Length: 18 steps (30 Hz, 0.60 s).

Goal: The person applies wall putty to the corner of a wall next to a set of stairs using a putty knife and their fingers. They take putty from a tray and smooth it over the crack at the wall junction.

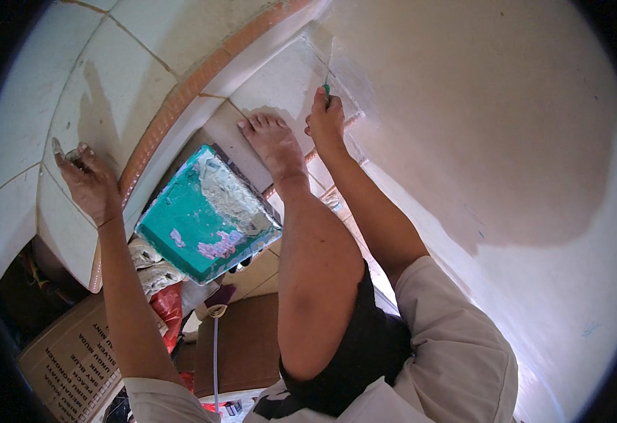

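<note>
My left hand [88, 185] is over the white tiled ledge [121, 81] on the left, thumb and a grey-smeared finger apart. A small dark patch between the fingers cannot be made out. Toward the far wall corner, my right hand [326, 123] is closed round a small tool with a green handle [327, 90]. Its working end is too thin to tell, pointing at the corner of tile and wall. Between my arms is a turquoise tray [171, 236], tilted, with whitish paste [234, 197] heaped along one side and pale lilac smears.
My bare foot [272, 141] stands on a tiled step, my bent knee between the arms. The plastered wall [506, 120] on the right has a darker, damp-looking area. Below the tray are rolled cloths [157, 271], a red plastic bag [169, 314] and a cardboard box [76, 363].
</note>
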Available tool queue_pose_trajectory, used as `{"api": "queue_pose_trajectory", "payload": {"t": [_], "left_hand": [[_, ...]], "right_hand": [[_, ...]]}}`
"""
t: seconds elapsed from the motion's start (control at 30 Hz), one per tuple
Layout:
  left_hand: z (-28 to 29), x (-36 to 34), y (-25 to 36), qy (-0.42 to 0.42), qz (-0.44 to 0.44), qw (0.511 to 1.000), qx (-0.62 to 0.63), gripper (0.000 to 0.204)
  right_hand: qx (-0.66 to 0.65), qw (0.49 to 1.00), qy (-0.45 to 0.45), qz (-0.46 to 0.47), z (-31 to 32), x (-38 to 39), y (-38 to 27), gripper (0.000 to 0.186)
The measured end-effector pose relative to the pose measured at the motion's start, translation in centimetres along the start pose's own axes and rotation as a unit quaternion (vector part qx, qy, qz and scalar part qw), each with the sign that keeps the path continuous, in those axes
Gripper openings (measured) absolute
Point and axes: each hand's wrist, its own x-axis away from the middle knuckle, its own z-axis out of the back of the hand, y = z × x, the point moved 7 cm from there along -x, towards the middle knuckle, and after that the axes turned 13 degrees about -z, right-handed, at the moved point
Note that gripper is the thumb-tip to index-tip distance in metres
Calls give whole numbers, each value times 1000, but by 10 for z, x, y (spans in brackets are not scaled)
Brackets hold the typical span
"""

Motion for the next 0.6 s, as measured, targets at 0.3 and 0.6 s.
{"api": "queue_pose_trajectory", "payload": {"t": [0.3, 0.6], "left_hand": [[0, -1, 5, 1, -12, 1000, 12, 53], [-1, -2, 2, -1, -14, 1000, -18, 54]], "right_hand": [[-116, 990, 7, -76, 57, 43, 45, 37], [14, 999, -45, -10, 53, 40, 47, 42]]}}
